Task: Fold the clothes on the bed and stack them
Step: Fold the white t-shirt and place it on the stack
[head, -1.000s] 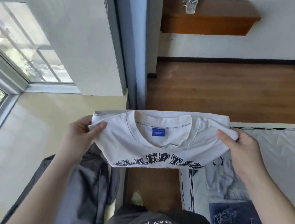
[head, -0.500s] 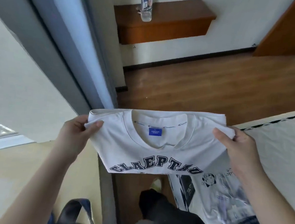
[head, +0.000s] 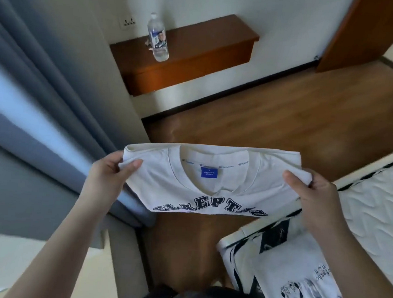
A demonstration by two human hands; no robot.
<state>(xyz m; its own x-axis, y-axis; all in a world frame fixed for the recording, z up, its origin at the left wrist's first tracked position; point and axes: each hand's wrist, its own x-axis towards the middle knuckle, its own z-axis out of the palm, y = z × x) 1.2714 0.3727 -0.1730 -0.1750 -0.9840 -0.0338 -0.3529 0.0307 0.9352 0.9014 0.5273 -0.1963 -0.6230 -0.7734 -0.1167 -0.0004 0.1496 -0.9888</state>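
Note:
A folded white T-shirt (head: 211,188) with dark block letters and a blue neck label hangs in the air in front of me, above the wooden floor. My left hand (head: 107,176) pinches its left edge, thumb on top. On the other side, my right hand (head: 314,197) pinches the right edge the same way. Below my right arm, a white printed T-shirt (head: 298,276) lies flat on the corner of the bed (head: 380,212), which has a white quilted cover.
A grey-blue curtain (head: 27,110) hangs at the left. At the back, a wooden wall shelf (head: 199,54) carries a plastic water bottle (head: 158,41). Brown wooden floor (head: 264,121) lies between shelf and bed. A wooden door frame (head: 357,32) stands at the upper right.
The view has swung right, away from the window and toward the bed. Both hands keep the same hold on the folded shirt, which stays between them.

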